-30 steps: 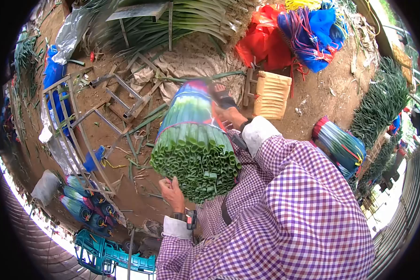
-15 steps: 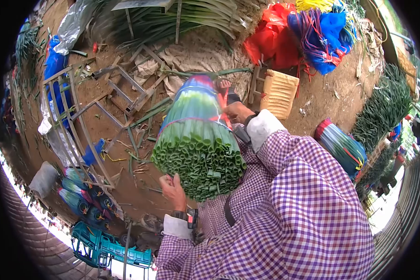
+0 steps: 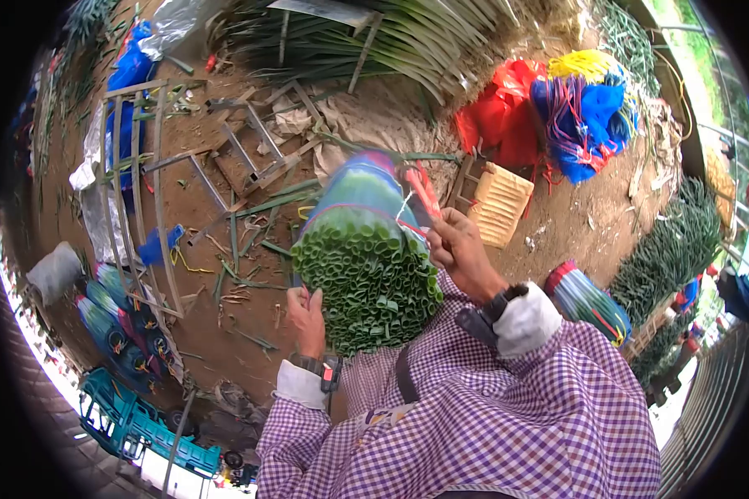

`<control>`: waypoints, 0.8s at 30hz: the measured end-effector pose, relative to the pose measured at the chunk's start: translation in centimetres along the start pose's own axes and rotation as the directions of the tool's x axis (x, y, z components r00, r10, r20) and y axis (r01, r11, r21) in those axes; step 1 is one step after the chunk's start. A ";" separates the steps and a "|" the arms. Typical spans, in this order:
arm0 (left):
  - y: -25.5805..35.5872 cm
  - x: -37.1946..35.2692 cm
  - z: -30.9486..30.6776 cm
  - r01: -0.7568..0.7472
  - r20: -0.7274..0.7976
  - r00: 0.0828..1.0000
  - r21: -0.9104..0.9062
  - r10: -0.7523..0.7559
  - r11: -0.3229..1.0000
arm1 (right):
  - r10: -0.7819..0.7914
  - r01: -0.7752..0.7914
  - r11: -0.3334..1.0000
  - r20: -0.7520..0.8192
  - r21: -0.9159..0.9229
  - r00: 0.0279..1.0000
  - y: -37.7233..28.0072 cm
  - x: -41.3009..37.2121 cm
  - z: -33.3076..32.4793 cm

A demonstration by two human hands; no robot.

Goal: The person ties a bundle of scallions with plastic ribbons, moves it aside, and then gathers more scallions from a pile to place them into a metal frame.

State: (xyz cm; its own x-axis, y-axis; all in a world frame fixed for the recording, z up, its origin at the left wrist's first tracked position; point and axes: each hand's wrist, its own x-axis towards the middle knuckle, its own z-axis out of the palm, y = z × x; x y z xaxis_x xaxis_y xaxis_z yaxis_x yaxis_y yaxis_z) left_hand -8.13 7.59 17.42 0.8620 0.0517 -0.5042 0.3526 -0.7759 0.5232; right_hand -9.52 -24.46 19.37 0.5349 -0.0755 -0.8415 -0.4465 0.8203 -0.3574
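Note:
A thick bundle of green onions (image 3: 366,283) stands in front of my body, its cut hollow green ends facing me. A blue net bag (image 3: 354,195) with a red-purple far end wraps the bundle, and a red cord runs around it. My right hand (image 3: 468,254) is closed on a red strap (image 3: 422,191) at the bundle's right side; a white string shows beside it. My left hand (image 3: 306,320) touches the lower left edge of the cut ends, fingers pinched together. A small pinkish bit shows at those fingertips, too small to name.
A tan ridged block (image 3: 499,204) lies right of the bundle, with red bags (image 3: 503,112) and blue netting (image 3: 587,125) beyond. Long onions (image 3: 383,50) are heaped ahead. Metal frames (image 3: 154,200) stand at left. Another wrapped bundle (image 3: 587,303) lies at right.
My right hand has pulled the red strap out to the right, away from the bundle. My left hand stays at the bundle's lower left edge. The view has shifted slightly.

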 end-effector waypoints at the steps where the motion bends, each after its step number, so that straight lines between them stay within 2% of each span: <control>1: -0.3 0.4 -0.5 0.006 0.035 0.999 -0.034 -0.004 0.999 | -0.008 0.008 1.000 0.013 -0.022 1.000 -0.4 -1.5 1.4; 4: -1.4 2.6 -2.6 -0.004 0.108 0.994 -0.146 0.020 0.989 | 0.009 -0.013 0.986 -0.024 -0.165 1.000 -2.2 -7.1 5.9; 7: -0.5 6.2 -4.8 -0.029 0.123 0.990 -0.268 0.065 0.963 | -0.083 0.074 0.881 0.001 -0.468 0.997 -2.0 -13.4 7.1; 9: 0.0 7.6 -3.8 -0.134 0.166 0.967 -0.327 0.196 0.935 | -0.043 0.055 0.751 0.036 -0.658 0.998 -2.0 -18.7 7.1; 11: 1.0 7.0 -2.3 -0.125 0.179 0.969 -0.231 0.169 0.965 | 0.046 0.010 0.626 0.050 -0.779 0.998 -1.9 -24.2 6.9; 13: 1.7 5.3 -1.2 -0.165 0.169 0.970 -0.083 0.177 0.983 | 0.056 0.095 0.334 0.120 -0.938 0.991 -3.1 -28.2 7.8; 15: 1.5 3.6 -0.1 -0.221 0.100 0.967 -0.133 0.234 0.966 | 0.068 0.162 0.296 0.190 -0.942 0.980 -2.7 -30.2 7.8; 16: 1.5 2.9 0.1 -0.324 0.007 0.945 -0.093 0.326 0.941 | 0.057 0.172 0.302 0.198 -0.938 0.979 -2.1 -30.4 7.8; 17: 1.4 2.3 0.1 -0.349 0.009 0.937 -0.058 0.350 0.935 | 0.051 0.180 0.308 0.205 -0.934 0.977 -1.7 -30.6 8.0; 18: 1.4 1.7 -0.4 -0.436 -0.059 0.900 -0.073 0.432 0.897 | 0.086 0.204 0.134 0.216 -0.970 0.973 -2.0 -30.4 8.3; 19: 1.1 0.8 -1.2 -0.515 -0.127 0.854 -0.079 0.504 0.853 | 0.082 0.176 0.114 0.185 -0.978 0.979 -2.0 -30.7 8.1; 21: -0.1 -0.6 -3.4 -0.509 -0.242 0.847 -0.114 0.473 0.853 | 0.076 0.140 0.068 0.145 -0.988 0.987 -1.5 -30.6 6.7; 22: -1.2 -1.6 -4.1 -0.502 -0.292 0.844 -0.132 0.450 0.855 | 0.058 0.049 0.092 0.054 -0.995 0.997 -1.5 -30.7 5.6; 24: -5.8 -3.1 -4.6 -0.327 -0.382 0.898 -0.246 0.218 0.913 | 0.014 0.140 -0.024 0.139 -0.990 0.990 -2.0 -30.3 4.4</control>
State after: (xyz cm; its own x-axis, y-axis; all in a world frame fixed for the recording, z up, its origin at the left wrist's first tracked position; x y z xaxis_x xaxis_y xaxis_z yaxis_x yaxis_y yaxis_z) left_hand -11.15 14.84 19.08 0.9902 0.1174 -0.0758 0.1297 -0.5703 0.8112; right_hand -21.69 -21.27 47.37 0.6233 0.0160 -0.7818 -0.6247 -0.5912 -0.5101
